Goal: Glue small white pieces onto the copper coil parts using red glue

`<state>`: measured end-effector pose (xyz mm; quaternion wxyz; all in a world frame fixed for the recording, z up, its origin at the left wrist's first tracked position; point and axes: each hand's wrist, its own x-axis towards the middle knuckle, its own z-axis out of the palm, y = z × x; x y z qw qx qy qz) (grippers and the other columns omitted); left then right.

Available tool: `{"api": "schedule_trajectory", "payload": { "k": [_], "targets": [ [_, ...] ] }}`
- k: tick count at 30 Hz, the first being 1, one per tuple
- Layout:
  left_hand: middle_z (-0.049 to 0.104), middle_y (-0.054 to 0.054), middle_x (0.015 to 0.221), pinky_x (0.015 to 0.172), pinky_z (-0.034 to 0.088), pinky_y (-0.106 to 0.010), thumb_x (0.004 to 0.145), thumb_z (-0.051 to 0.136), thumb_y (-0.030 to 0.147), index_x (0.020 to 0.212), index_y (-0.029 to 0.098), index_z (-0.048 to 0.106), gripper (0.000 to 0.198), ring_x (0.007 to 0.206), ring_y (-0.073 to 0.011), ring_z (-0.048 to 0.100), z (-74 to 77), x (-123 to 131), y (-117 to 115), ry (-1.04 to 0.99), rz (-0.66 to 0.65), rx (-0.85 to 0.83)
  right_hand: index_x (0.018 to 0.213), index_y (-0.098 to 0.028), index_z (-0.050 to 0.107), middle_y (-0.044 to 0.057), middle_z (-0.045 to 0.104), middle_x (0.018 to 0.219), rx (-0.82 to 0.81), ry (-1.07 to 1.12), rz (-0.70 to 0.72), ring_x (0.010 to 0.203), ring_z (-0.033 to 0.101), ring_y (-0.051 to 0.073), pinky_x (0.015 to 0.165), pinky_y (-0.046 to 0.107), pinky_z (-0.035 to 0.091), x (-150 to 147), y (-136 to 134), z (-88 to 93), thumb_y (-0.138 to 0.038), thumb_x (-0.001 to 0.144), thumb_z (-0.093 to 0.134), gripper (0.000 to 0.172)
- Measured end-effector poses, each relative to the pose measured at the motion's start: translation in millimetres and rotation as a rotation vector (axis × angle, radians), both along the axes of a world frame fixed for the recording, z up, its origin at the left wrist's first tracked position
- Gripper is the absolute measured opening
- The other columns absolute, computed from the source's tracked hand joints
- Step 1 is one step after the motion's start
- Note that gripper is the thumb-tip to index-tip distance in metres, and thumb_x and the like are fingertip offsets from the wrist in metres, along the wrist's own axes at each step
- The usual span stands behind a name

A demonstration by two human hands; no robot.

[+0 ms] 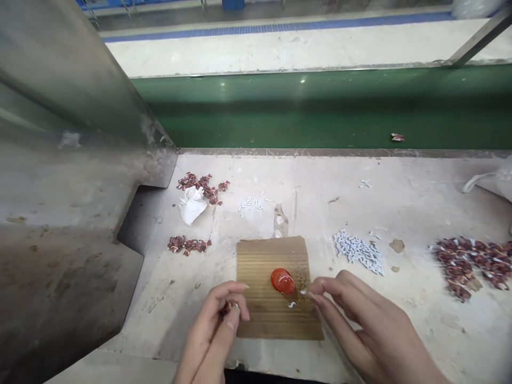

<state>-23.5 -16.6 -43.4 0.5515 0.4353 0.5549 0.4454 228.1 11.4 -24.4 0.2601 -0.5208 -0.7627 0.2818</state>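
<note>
— Pinching something small, is it? The left hand [218, 320] has thumb and fingertips pressed together on a tiny reddish piece at the near left edge of the cardboard sheet [276, 288].

— Yes, and the right hand [360, 320] has its fingertips closed on a small white piece, just right of the orange cap [282, 281] that stands on the cardboard (a second white piece [292, 305] lies loose beside it).

— So which step would you call this?

— Judging by the two pinches, a joining step: one reddish part and one white part held close over the cardboard, not yet touching.

— And the supplies?

— On the table [400, 213]: a white heap [359, 250] to the right of the sheet, a reddish heap [468, 261] farther right, smaller reddish clusters [189, 245] to the left.

— What does the next move call for?

— Fine alignment, I think; both pieces are tiny, so a slipped grip could drop one among the scraps.
</note>
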Motion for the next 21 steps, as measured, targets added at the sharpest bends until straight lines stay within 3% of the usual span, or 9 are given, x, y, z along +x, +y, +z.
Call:
{"api": "schedule_trajectory", "payload": {
  "k": [2,6,8,11,14,16,21],
  "targets": [
    [0.082,-0.002,0.097,0.087,0.062,-0.024,0.103,0.068,0.04,0.117,0.037,0.08,0.019,0.092,-0.0173,0.076,-4.2,-17,0,0.105,-0.023,-0.077,0.107,-0.023,0.062,0.001,0.061,0.078,0.106,-0.216,0.115,0.057,0.064,0.016,0.05,0.027,0.044,9,16,-1.4,-0.024,0.112,0.045,0.018],
    [0.087,-0.005,0.113,0.093,0.066,-0.028,0.093,0.079,0.025,0.098,0.034,0.088,0.014,0.11,-0.0241,0.081,-7.4,-36,3,0.168,-0.059,-0.034,0.097,-0.023,0.06,-0.001,0.055,0.073,0.142,-0.321,0.248,0.052,0.059,0.018,0.047,0.029,0.035,8,28,2.3,-0.024,0.112,0.044,0.022],
    [0.088,-0.005,0.104,0.084,0.069,-0.025,0.086,0.084,0.018,0.089,0.033,0.09,0.016,0.102,-0.0245,0.083,-6.2,-37,6,0.085,-0.031,0.016,0.096,-0.024,0.057,-0.002,0.052,0.073,0.162,-0.383,0.324,0.051,0.056,0.017,0.047,0.029,0.033,5,28,5.2,-0.021,0.112,0.041,0.022],
    [0.089,-0.002,0.088,0.071,0.069,-0.021,0.08,0.088,0.013,0.091,0.035,0.09,0.025,0.078,-0.0195,0.085,-4.3,-34,9,-0.042,0.01,-0.012,0.1,-0.023,0.055,-0.002,0.049,0.074,0.192,-0.452,0.389,0.052,0.053,0.018,0.047,0.03,0.03,3,27,7.5,-0.02,0.112,0.036,0.023],
    [0.089,0.001,0.086,0.072,0.068,-0.019,0.077,0.092,0.008,0.095,0.037,0.089,0.034,0.077,-0.0167,0.085,-2.7,-30,10,-0.128,0.032,-0.07,0.1,-0.024,0.056,-0.002,0.05,0.074,0.174,-0.436,0.372,0.052,0.054,0.017,0.047,0.029,0.033,5,28,8.8,-0.022,0.113,0.036,0.024],
    [0.089,0.003,0.088,0.074,0.068,-0.019,0.073,0.095,0.007,0.088,0.036,0.089,0.033,0.078,-0.0161,0.084,-0.3,-25,10,-0.211,0.038,-0.09,0.101,-0.025,0.057,-0.002,0.053,0.074,0.146,-0.366,0.316,0.052,0.058,0.016,0.047,0.029,0.037,6,28,10.9,-0.025,0.114,0.04,0.022],
    [0.088,0.007,0.092,0.083,0.069,-0.026,0.072,0.095,0.003,0.088,0.036,0.087,0.038,0.086,-0.0157,0.085,11.8,-3,14,-0.504,-0.008,-0.02,0.1,-0.029,0.062,-0.003,0.059,0.075,-0.068,0.05,0.119,0.057,0.061,0.013,0.051,0.022,0.046,-8,11,24.3,-0.028,0.111,0.051,0.016]
  ]
}}
